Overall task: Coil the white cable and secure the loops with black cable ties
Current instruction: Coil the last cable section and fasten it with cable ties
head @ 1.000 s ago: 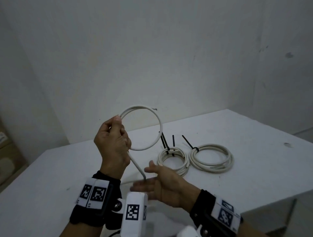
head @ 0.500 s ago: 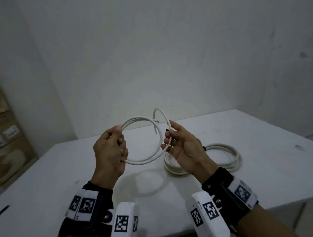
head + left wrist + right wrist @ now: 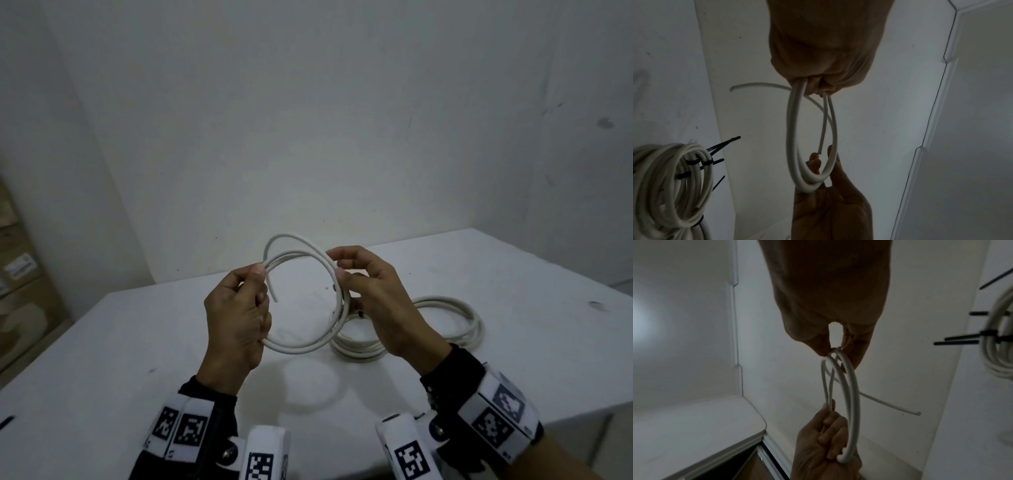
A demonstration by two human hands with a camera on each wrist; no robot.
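Observation:
A white cable (image 3: 301,346) is wound into a small coil held up above the table between both hands. My left hand (image 3: 239,315) grips the coil's left side, fingers curled round the strands (image 3: 809,87). My right hand (image 3: 370,291) pinches the right side (image 3: 835,352) between thumb and fingers. One loose end (image 3: 272,291) hangs inside the loop beside the left thumb. In the left wrist view the black cable ties (image 3: 719,146) stick out of a finished coil.
Two finished white coils (image 3: 445,322) bound with black ties lie on the white table (image 3: 137,359) behind my right hand. A white wall stands close behind. Cardboard boxes (image 3: 17,274) sit at the far left. A small black piece (image 3: 7,422) lies near the table's left edge.
My right hand rose from below the coil, took hold of the loose tail and brought it round as another loop. Now it pinches the coil's right side. The left hand kept its grip.

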